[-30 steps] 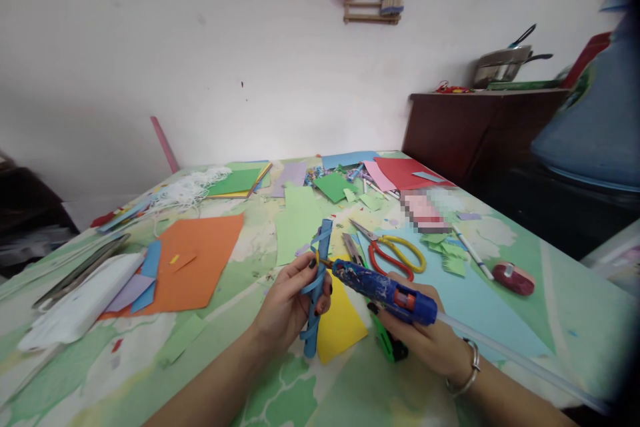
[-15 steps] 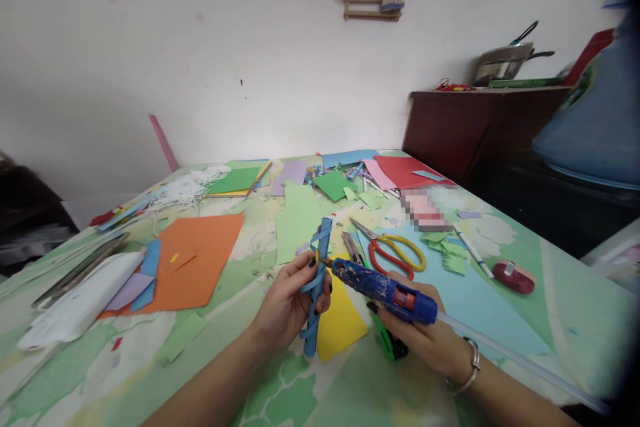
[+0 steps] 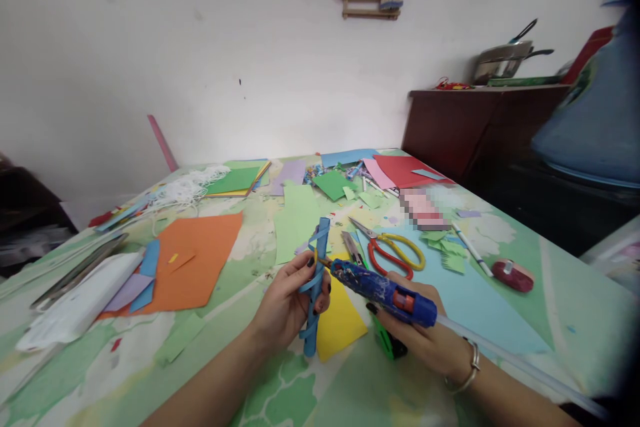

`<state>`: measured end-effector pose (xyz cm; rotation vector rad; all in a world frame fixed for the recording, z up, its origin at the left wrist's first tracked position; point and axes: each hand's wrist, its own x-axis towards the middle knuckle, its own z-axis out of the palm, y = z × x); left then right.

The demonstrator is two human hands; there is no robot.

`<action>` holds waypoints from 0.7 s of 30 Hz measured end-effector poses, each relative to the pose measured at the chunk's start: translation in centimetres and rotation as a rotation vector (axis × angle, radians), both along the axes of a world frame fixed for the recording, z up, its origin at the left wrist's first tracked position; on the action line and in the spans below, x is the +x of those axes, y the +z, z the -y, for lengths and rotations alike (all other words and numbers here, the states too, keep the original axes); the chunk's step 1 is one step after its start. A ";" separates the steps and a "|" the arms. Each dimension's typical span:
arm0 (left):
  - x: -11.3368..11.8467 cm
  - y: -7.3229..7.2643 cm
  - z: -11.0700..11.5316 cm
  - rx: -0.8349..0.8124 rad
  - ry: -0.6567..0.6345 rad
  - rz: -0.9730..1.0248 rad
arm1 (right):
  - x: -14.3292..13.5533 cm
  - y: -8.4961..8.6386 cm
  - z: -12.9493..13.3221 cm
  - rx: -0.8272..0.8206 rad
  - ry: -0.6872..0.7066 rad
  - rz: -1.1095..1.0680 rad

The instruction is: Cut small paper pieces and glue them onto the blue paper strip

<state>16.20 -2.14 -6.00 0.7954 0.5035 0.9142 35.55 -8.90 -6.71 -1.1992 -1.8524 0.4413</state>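
My left hand (image 3: 293, 290) is closed around a blue paper tube (image 3: 314, 300), held nearly upright, with a thin blue paper strip (image 3: 309, 280) spiralling round it. In my right hand (image 3: 417, 323) is a blue glue gun (image 3: 380, 290), a long clear glue stick (image 3: 520, 365) sticking out of its back. The gun's nozzle meets the tube beside my left thumb, at a small yellow bit (image 3: 316, 255). Yellow paper (image 3: 343, 320) lies beneath the tube. A green utility knife (image 3: 387, 337) is partly hidden under my right hand.
Scissors (image 3: 395, 253) with red and yellow handles and another cutter (image 3: 353, 247) lie beyond the gun on light blue paper (image 3: 493, 310). Orange paper (image 3: 195, 260), a white power strip (image 3: 83, 300) and white string (image 3: 193, 187) are at left. A red stapler-like object (image 3: 513, 275) sits at right.
Both hands, the paper tube and the glue gun stay in nearly the same place. The view has shifted very slightly.
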 end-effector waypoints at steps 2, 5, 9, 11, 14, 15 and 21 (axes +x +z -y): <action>0.0 -0.1 0.0 0.003 -0.005 0.007 | 0.0 0.1 -0.1 0.003 0.004 0.002; -0.1 -0.1 0.0 0.003 -0.002 0.004 | 0.0 0.1 -0.1 0.009 -0.002 0.012; -0.1 0.0 0.0 0.011 -0.006 -0.003 | 0.0 -0.1 0.0 0.055 -0.033 0.044; -0.1 0.0 0.0 0.012 -0.006 -0.007 | 0.1 -0.1 0.1 0.070 -0.034 0.052; -0.1 0.0 0.0 0.011 -0.005 -0.005 | 0.1 -0.1 0.0 0.079 -0.038 0.057; -0.1 -0.1 0.0 0.010 -0.005 -0.002 | 0.1 0.0 0.0 0.076 -0.036 0.056; -0.1 -0.1 -0.1 0.021 -0.010 -0.009 | 0.0 0.1 -0.1 0.026 -0.010 0.046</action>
